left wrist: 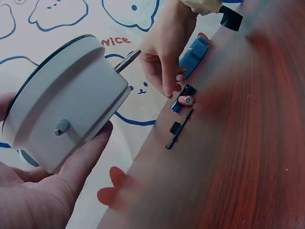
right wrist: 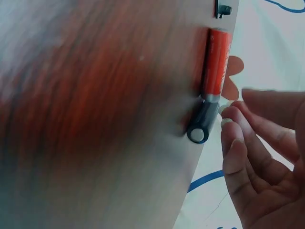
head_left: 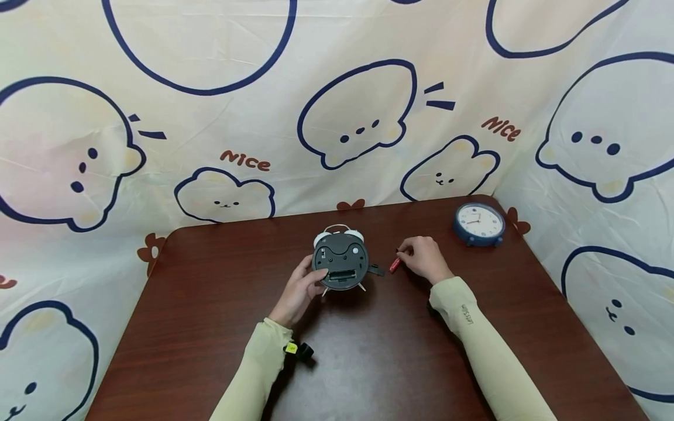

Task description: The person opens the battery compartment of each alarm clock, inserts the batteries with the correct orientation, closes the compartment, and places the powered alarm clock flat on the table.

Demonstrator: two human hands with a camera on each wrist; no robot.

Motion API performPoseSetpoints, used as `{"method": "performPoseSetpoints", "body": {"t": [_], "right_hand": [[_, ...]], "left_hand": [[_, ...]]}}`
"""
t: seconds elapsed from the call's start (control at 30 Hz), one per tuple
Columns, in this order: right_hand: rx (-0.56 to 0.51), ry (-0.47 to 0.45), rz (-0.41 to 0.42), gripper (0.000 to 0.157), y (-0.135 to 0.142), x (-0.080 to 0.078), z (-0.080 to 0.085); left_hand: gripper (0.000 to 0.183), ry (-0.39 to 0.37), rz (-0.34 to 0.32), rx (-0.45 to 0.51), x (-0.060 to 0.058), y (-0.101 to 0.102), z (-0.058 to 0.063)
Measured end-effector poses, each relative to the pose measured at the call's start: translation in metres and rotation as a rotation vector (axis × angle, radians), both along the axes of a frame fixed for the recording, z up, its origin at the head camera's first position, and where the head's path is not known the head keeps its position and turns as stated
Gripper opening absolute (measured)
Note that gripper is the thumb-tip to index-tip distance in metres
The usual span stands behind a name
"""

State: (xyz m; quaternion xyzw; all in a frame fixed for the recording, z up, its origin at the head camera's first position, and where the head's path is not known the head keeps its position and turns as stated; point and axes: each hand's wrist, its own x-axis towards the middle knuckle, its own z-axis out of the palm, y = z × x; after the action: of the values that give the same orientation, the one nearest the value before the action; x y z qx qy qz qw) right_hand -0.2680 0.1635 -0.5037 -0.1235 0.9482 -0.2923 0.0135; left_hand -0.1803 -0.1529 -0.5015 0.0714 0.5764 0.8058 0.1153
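Note:
My left hand [head_left: 299, 292] holds a white twin-bell alarm clock [head_left: 341, 257] above the table, its dark back facing up with an uncovered battery compartment [head_left: 342, 275]. In the left wrist view, two metal legs stick out of the white casing. A red battery [right wrist: 217, 64] lies on the table, and a dark battery [right wrist: 203, 121] lies end to end with it. Beside these batteries hovers my right hand [head_left: 423, 258], fingers loosely bent and nothing visible between them. Near the clock's right side lies a small black battery cover [head_left: 376, 270].
A blue round clock [head_left: 479, 224] stands at the table's back right. The brown wooden table [head_left: 221, 327] ends against a printed cloth [head_left: 347, 35] at the back and sides. A black wrist camera [head_left: 304, 352] sits on the left sleeve.

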Motion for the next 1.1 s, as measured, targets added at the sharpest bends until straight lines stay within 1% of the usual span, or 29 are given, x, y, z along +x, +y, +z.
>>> {"method": "performPoseSetpoints", "body": {"t": [0.1, 0.33, 0.5, 0.67, 0.77, 0.83, 0.97, 1.1], "right_hand": [[0.002, 0.005, -0.008, 0.012, 0.003, -0.001, -0.003], [0.012, 0.023, -0.057, 0.012, 0.008, -0.003, -0.006], [0.020, 0.030, -0.063, 0.013, 0.009, -0.004, -0.007], [0.025, 0.029, -0.066, 0.013, 0.007, -0.005, -0.008], [0.021, 0.023, -0.054, 0.013, 0.003, -0.005, -0.008], [0.025, 0.013, -0.031, 0.013, 0.000, -0.004, -0.007], [0.046, -0.014, 0.010, 0.018, -0.007, -0.004, -0.007], [0.063, -0.020, 0.016, 0.020, -0.011, -0.002, -0.008]], "left_hand": [[0.049, 0.003, -0.001, 0.003, 0.000, 0.000, 0.000], [0.049, -0.003, -0.004, 0.005, 0.000, 0.001, -0.001], [0.048, -0.022, 0.003, 0.013, 0.001, 0.002, -0.002], [0.047, -0.019, 0.006, 0.014, 0.001, 0.002, -0.001], [0.048, -0.018, 0.006, 0.016, 0.001, 0.002, -0.001], [0.049, -0.017, 0.009, 0.015, 0.002, 0.001, 0.000], [0.050, -0.019, 0.015, 0.008, 0.002, 0.000, 0.000], [0.051, -0.016, 0.011, 0.006, 0.003, 0.000, 0.001]]}}
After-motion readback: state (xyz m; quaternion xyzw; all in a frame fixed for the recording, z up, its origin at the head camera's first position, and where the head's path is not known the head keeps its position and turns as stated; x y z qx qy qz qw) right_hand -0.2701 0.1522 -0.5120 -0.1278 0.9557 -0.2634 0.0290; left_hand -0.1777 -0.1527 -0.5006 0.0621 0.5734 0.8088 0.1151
